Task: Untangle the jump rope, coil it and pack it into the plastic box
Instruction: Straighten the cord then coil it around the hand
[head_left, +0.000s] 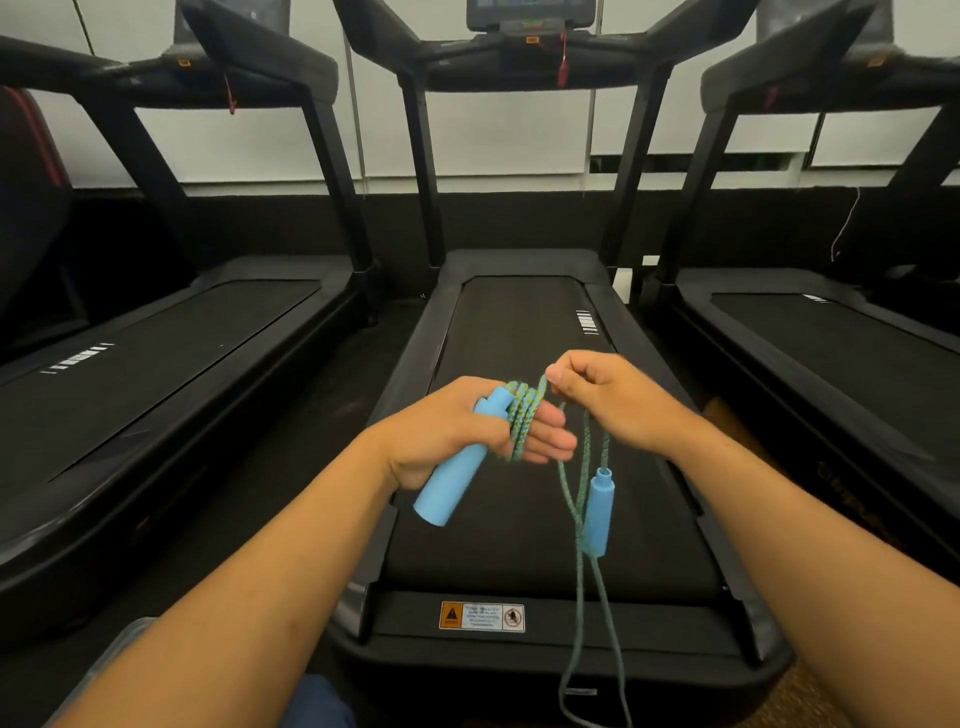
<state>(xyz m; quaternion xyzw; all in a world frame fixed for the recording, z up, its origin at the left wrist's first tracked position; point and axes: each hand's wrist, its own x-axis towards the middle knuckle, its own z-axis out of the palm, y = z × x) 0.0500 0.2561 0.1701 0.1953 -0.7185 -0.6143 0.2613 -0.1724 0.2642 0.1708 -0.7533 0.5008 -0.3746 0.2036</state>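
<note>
My left hand grips one light-blue handle of the jump rope, and several turns of the green-blue braided rope are wound around its fingers. My right hand pinches the rope just right of that coil, at its top. From there two strands hang down past the treadmill's rear end. The second blue handle dangles on those strands below my right hand. At the bottom left corner, under my left forearm, a translucent edge may be the plastic box; I cannot tell.
Directly below my hands lies the black belt of a treadmill with a warning sticker on its rear cover. Two more treadmills flank it, with dark floor strips between.
</note>
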